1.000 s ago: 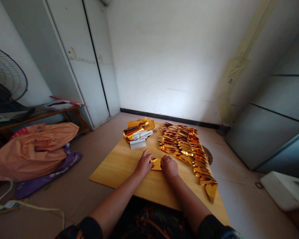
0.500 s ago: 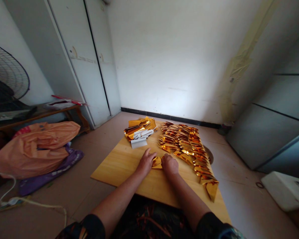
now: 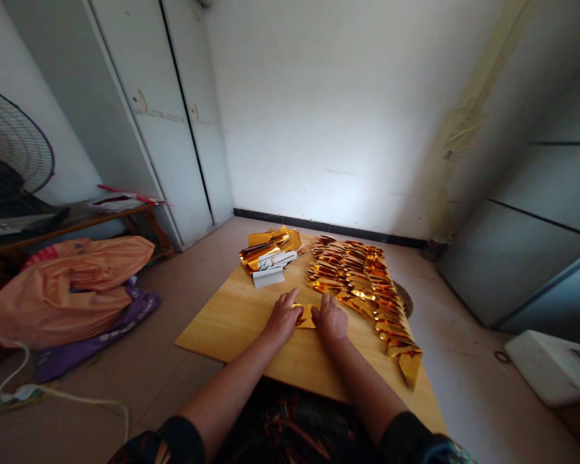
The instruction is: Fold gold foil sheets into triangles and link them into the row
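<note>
A small gold foil sheet [image 3: 306, 315] lies on the wooden board [image 3: 232, 319] between my two hands. My left hand [image 3: 282, 317] rests on its left edge with fingers curled down onto it. My right hand [image 3: 331, 318] presses its right edge, fingers bent over the foil. Several folded gold foil pieces [image 3: 362, 290] lie in overlapping rows to the right of my hands. A stack of unfolded gold foil sheets [image 3: 269, 252] with white backing sits at the board's far left corner.
The board lies on a tiled floor. An orange plastic bag [image 3: 67, 287] and a purple bag [image 3: 99, 335] sit at the left, beside a low wooden bench [image 3: 72, 222] and a fan [image 3: 9, 154]. A white box [image 3: 551, 367] is at the right, white cabinet doors behind.
My hands shifted slightly on the foil sheet; the sheet now lies flatter between them, with my fingers pressing its edges. Everything else stays where it was.
</note>
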Demonstrator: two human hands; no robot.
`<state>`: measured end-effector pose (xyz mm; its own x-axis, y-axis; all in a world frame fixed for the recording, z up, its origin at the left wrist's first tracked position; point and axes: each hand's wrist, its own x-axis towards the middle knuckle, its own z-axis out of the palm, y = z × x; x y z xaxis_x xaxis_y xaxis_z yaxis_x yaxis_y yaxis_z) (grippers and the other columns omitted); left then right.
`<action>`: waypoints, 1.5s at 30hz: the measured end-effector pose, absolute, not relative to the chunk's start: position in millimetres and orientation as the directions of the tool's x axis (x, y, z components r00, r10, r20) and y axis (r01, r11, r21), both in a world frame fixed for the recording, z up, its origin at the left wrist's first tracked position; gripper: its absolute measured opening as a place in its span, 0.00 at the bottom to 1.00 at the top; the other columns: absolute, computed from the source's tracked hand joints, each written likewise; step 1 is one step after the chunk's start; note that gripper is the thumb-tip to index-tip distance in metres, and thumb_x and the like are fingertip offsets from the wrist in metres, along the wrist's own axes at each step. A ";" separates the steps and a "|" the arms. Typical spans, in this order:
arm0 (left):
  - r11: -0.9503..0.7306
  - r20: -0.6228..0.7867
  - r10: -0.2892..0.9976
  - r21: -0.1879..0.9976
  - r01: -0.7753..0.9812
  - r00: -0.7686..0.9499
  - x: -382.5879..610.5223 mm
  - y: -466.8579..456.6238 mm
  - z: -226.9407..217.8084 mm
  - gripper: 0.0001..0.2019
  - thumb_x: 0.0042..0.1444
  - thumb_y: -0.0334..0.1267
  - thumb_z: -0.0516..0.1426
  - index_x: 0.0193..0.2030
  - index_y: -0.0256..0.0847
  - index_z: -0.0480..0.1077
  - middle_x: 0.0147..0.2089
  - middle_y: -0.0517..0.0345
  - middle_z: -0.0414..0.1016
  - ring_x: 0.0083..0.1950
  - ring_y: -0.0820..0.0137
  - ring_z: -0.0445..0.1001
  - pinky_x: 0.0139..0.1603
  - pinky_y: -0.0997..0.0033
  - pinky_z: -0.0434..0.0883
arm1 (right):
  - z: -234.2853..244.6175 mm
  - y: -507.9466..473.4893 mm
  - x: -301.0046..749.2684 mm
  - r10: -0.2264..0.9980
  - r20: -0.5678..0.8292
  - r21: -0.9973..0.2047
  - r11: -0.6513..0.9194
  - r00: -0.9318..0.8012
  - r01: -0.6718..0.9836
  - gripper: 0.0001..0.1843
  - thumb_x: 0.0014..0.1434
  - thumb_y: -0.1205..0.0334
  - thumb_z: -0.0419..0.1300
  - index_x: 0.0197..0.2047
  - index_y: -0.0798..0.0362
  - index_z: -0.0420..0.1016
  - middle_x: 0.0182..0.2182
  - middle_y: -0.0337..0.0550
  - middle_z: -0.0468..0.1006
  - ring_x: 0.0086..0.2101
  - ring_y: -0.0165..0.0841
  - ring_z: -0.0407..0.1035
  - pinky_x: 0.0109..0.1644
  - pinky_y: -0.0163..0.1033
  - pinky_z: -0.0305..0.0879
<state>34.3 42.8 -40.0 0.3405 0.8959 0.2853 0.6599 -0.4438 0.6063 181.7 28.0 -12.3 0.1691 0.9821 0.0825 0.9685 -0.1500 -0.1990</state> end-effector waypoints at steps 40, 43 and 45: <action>-0.510 0.228 0.859 0.312 0.802 0.458 20.4 17.0 -22.1 0.20 0.55 0.37 0.54 0.56 0.49 0.66 0.60 0.55 0.66 0.57 0.59 0.62 0.56 0.56 0.57 | -11.9 -4.8 192.3 0.986 0.148 -0.476 0.005 0.074 0.880 0.04 0.50 0.63 0.59 0.32 0.52 0.72 0.36 0.44 0.71 0.39 0.36 0.64 0.42 0.35 0.58; -0.521 0.220 0.853 0.308 0.796 0.473 18.1 18.2 -23.6 0.21 0.55 0.37 0.54 0.56 0.51 0.65 0.61 0.56 0.65 0.57 0.59 0.62 0.56 0.55 0.57 | -15.6 -4.1 200.9 0.984 0.170 -0.520 0.039 0.058 0.853 0.04 0.49 0.67 0.57 0.31 0.53 0.71 0.35 0.45 0.71 0.38 0.35 0.64 0.43 0.35 0.59; -0.530 0.211 0.848 0.297 0.795 0.487 16.3 19.2 -24.2 0.21 0.55 0.37 0.53 0.57 0.51 0.65 0.62 0.56 0.64 0.58 0.58 0.62 0.56 0.55 0.57 | -16.9 -3.4 205.4 0.983 0.175 -0.545 0.058 0.046 0.837 0.05 0.48 0.69 0.56 0.30 0.53 0.71 0.34 0.45 0.71 0.38 0.35 0.64 0.43 0.34 0.60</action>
